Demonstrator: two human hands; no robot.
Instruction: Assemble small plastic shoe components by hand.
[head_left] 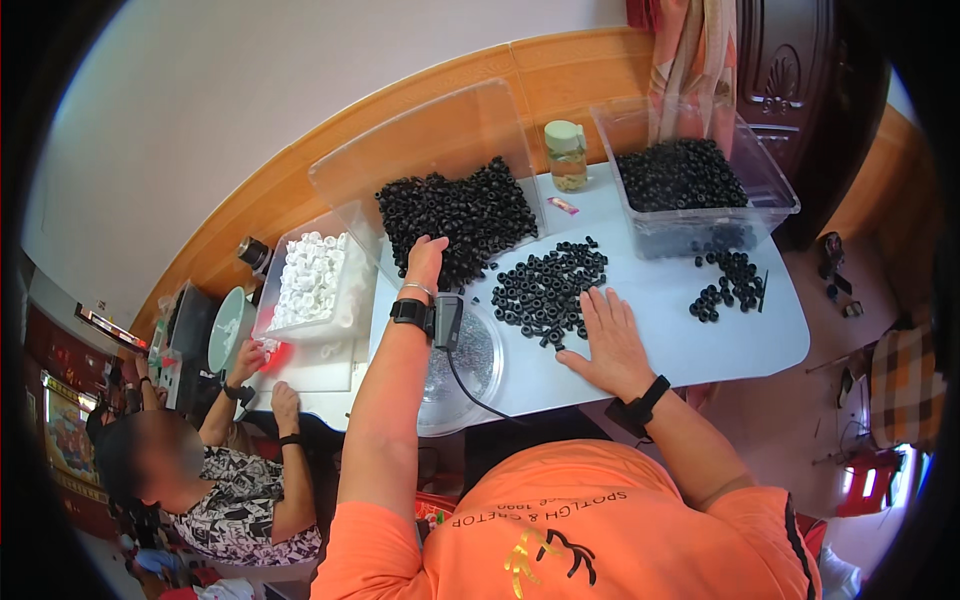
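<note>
Reaching among black rings [532, 288], both hands.
Left hand [426, 264] at the heap's [455, 205] near edge, can't tell its grip; right hand [612, 346] spread on white table [655, 320], loose rings just ahead-left.

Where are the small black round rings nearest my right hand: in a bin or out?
Out: the small black rings lie loosely spread on the white tabletop, beside your right hand.

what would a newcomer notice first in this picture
Probably the bright orange cloth shirt at the bottom, then the big heap of small black rings in the clear plastic bin, left hand at its near edge. Loose black rings lie on the pale table by the spread right hand. Farther left, small white pieces fill a translucent tub.
</note>
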